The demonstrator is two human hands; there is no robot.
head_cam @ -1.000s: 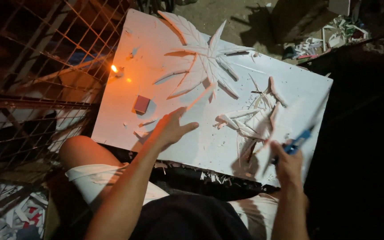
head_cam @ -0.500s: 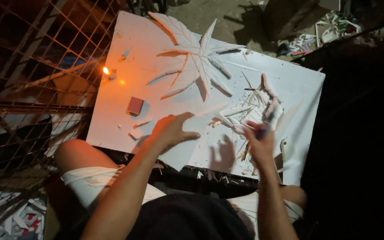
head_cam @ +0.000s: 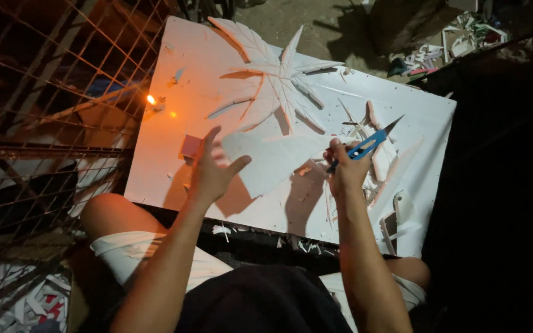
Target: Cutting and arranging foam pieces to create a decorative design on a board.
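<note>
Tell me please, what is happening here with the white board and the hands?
A person sits with a large white foam board lying across the knees. The right hand holds a blue utility knife, blade pointing up and away. The left hand is open and lifts a big cut-out white piece off the board. A leaf-shaped cut-out lies further up, with loose white scraps near the knife. A small red block and a small flame are on the left side.
</note>
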